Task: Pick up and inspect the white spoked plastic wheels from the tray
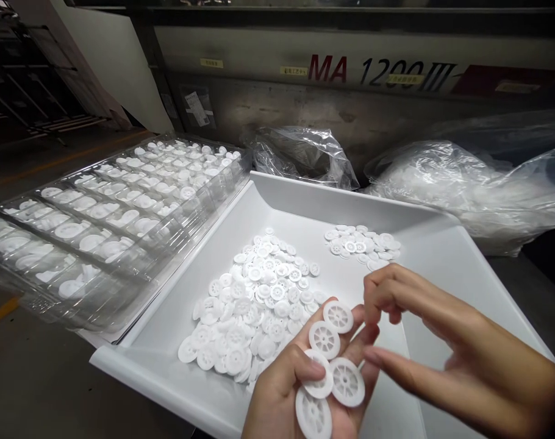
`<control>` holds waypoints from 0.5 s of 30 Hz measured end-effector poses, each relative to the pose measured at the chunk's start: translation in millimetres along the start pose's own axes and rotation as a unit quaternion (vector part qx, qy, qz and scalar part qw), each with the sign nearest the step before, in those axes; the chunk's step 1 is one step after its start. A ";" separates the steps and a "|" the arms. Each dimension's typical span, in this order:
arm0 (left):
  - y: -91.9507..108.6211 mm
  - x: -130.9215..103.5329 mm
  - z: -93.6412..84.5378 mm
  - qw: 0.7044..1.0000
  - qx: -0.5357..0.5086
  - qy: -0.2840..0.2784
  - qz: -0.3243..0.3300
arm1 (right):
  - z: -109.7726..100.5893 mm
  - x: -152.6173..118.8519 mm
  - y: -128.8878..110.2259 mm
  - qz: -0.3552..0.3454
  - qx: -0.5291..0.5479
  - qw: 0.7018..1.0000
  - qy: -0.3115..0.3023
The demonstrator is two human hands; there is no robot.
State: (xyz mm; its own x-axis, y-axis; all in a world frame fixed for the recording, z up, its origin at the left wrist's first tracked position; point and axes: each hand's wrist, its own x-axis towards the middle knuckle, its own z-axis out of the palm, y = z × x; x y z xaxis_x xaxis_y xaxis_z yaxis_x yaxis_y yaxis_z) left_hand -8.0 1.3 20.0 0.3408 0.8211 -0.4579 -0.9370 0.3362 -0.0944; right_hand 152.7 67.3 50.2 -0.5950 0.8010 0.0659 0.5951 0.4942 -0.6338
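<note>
My left hand is palm up, holding several white plastic spoked wheels, with its thumb pressing on one of them. Close to the left fingertips is my right hand, its fingers bent and its thumb apart from them; nothing shows between them. Below both hands lies a light grey tray with raised sides. A large heap of similar white wheels fills its left part, and a smaller group of wheels lies toward its back right.
Left of the grey tray, clear plastic compartment trays hold many white parts. Clear plastic bags lie behind it, and a filled bag sits at the back right. A machine marked MA 1200III stands behind everything.
</note>
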 end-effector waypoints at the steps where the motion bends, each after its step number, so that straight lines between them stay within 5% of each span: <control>1: -0.3 0.8 0.5 1.000 -0.007 0.001 0.005 | 1.5 -2.0 -1.6 -0.012 -0.012 1.000 0.012; 4: -1.0 3.1 1.5 1.000 -0.026 0.011 0.012 | 10.0 -5.8 -5.2 -0.032 -0.059 0.995 0.079; 8: -2.1 4.8 1.2 0.998 -0.051 0.021 0.030 | 22.5 -6.9 -6.1 -0.046 -0.087 0.991 0.091; 15: -2.4 3.1 3.8 0.998 -0.044 0.024 0.045 | 27.7 -7.0 -12.8 -0.025 -0.047 0.998 -0.018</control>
State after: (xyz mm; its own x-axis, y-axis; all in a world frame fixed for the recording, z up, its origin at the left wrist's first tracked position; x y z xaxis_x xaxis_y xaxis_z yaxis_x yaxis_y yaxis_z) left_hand -4.4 4.9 22.2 0.2523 0.8221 -0.5104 -0.9676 0.2177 -0.1276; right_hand 134.3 46.0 36.5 -0.6430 0.7630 0.0662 0.6114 0.5635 -0.5556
